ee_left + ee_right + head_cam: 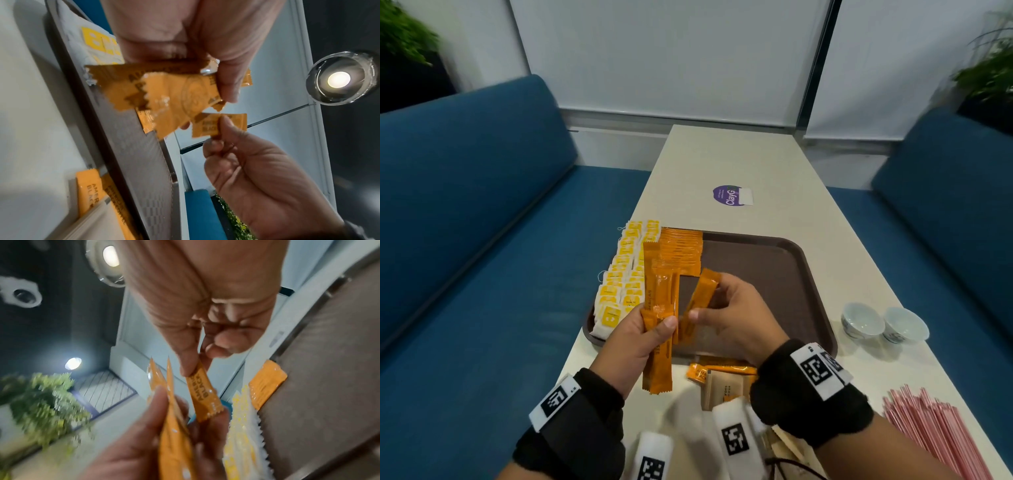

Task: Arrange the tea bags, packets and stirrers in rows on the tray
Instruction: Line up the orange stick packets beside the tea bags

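A brown tray (774, 270) lies on the table, with rows of yellow tea bags (625, 274) along its left side and a row of orange coffee packets (683, 250) beside them. My left hand (640, 337) grips a bunch of orange packets (661, 308) upright above the tray's near left part. My right hand (726, 308) pinches a single orange packet (702, 298) between thumb and fingers, just right of the bunch. In the left wrist view the bunch (164, 97) and the single packet (218, 125) show close up; in the right wrist view, that packet (203, 395) too.
More orange packets (722, 370) and a brown sachet (726, 390) lie on the table before the tray. Pink stirrers (928, 435) are piled at the near right. Two small white cups (883, 323) stand right of the tray. A purple sticker (727, 195) lies farther back. Blue sofas flank the table.
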`<move>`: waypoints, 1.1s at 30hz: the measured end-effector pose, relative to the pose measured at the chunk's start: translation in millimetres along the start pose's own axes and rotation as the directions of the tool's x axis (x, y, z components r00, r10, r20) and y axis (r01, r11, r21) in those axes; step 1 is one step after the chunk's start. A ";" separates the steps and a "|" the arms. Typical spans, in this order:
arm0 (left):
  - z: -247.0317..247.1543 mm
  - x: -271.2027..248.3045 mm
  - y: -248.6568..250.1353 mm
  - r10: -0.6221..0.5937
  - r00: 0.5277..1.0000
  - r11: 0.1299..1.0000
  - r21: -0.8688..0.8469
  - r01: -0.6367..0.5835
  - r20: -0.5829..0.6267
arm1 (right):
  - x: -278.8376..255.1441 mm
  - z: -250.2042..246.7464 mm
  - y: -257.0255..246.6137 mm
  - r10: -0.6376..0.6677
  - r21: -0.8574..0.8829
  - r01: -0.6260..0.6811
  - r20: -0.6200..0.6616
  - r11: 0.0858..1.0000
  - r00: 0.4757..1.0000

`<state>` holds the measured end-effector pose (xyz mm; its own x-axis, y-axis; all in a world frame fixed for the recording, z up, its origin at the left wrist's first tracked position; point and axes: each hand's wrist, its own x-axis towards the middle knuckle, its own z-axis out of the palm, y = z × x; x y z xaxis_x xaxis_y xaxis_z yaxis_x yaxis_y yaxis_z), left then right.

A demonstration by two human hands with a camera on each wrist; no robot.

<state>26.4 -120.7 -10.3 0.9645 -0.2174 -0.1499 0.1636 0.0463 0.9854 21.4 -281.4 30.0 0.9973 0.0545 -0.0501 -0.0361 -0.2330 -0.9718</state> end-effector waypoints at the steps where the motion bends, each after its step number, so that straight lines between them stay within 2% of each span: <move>1: 0.0 -0.2 -1.5 -0.004 1.000 1.000 -0.005 0.004 0.002 | 1.7 0.2 -1.8 0.015 0.059 -0.014 -0.011 0.998 1.000; 5: -2.4 0.7 -5.2 0.026 0.999 1.000 -0.001 -0.026 -0.039 | 4.8 7.5 -0.7 0.104 0.222 -0.108 0.030 0.969 0.994; 10: -11.9 2.6 -2.8 0.085 0.994 0.987 0.138 -0.076 -0.061 | 14.2 0.5 -3.1 0.125 0.171 -0.123 0.001 0.977 0.992; 13: -15.5 7.5 -4.0 0.086 0.993 0.987 0.144 -0.075 -0.075 | 22.6 -5.9 -6.8 0.170 0.224 -0.176 0.047 0.959 0.984; 19: -13.6 15.1 -6.5 0.088 0.987 0.993 0.089 -0.076 -0.133 | 27.8 2.0 -3.6 0.261 0.381 -0.301 0.155 0.874 0.953; 25: -16.5 21.6 -7.6 0.094 0.976 0.993 0.086 -0.079 -0.195 | 30.6 2.4 -1.8 0.296 0.530 -0.368 0.220 0.764 0.930; 28: -18.4 21.4 -3.0 0.103 0.972 0.993 0.071 -0.090 -0.210 | 30.8 2.9 0.3 0.331 0.439 -0.393 0.214 0.808 0.919; 31: -21.6 21.9 -1.3 0.104 0.972 0.992 0.091 -0.087 -0.210 | 30.9 2.0 2.9 0.316 0.180 -0.345 0.171 0.921 0.933; 33: -23.9 22.0 -3.0 0.087 0.973 0.993 0.101 -0.067 -0.213 | 35.2 -0.5 2.6 0.288 -0.002 -0.291 0.152 0.957 0.945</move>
<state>52.1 -102.3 -18.5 0.9970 -0.0003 -0.0772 0.0771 -0.0378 0.9963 56.5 -280.6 25.8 0.9226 0.1322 -0.3625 -0.3249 -0.2406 -0.9146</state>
